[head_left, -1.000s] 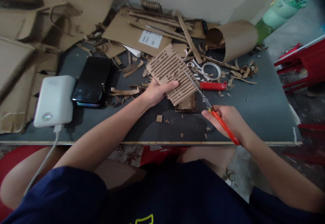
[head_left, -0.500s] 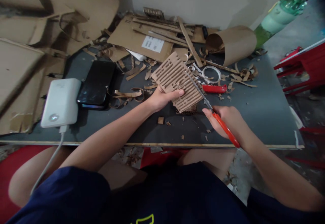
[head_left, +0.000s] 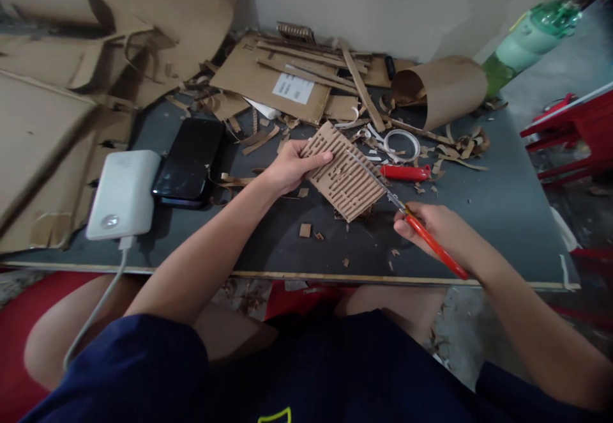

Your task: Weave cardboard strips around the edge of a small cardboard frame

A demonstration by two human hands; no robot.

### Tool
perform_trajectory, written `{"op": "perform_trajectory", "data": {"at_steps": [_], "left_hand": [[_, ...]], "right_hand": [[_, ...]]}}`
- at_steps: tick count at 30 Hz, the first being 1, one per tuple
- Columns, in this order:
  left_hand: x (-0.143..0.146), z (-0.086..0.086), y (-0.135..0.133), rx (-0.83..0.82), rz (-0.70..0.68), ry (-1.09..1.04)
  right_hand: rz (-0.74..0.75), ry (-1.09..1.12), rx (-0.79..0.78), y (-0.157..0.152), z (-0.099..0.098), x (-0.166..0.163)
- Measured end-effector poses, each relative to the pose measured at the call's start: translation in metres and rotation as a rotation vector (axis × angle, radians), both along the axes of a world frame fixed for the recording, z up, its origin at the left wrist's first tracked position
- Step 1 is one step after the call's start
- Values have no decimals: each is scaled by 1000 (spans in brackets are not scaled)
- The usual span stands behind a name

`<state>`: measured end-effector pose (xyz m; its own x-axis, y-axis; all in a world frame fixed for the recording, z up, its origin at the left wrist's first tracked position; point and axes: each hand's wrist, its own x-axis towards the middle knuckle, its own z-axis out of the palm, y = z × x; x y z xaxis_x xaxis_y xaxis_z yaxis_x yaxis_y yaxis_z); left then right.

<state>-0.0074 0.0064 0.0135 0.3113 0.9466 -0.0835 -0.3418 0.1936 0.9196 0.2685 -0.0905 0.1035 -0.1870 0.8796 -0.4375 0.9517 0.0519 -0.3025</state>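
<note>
Head view: card [head_left: 343, 174] is pinched over the table [head_left: 498, 218] by the left hand [head_left: 288, 169], shifted to its upper-left edge, apparently leaving more exposed; scissors [head_left: 416, 224] are gripped by the right hand [head_left: 444, 228].

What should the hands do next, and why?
Maybe slide the left hand's thumb back a little. It presses on the corrugated cardboard piece, close to the tip of the red-handled scissors. The right hand holds those scissors with a blade over the ridges, so more room seems safer.
</note>
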Motion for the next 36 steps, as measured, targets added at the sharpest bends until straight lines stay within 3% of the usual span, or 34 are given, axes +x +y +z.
{"op": "perform_trajectory", "data": {"at_steps": [4,12,24,30,36], "left_hand": [[1,-4,-5,42,-103,12],[-1,-10,-4,128,-71,73],[1,-8,-6,106,-66,58],[2,-1,-16,209,-200,123],[1,0,-17,271,-198,181]], "right_hand": [[114,17,28,-1,1,-1],[54,-90,22,0,13,-11],[77,-212,92,1,-7,-11],[107,-119,20,-2,5,-13],[147,-125,-4,2,11,-20]]}}
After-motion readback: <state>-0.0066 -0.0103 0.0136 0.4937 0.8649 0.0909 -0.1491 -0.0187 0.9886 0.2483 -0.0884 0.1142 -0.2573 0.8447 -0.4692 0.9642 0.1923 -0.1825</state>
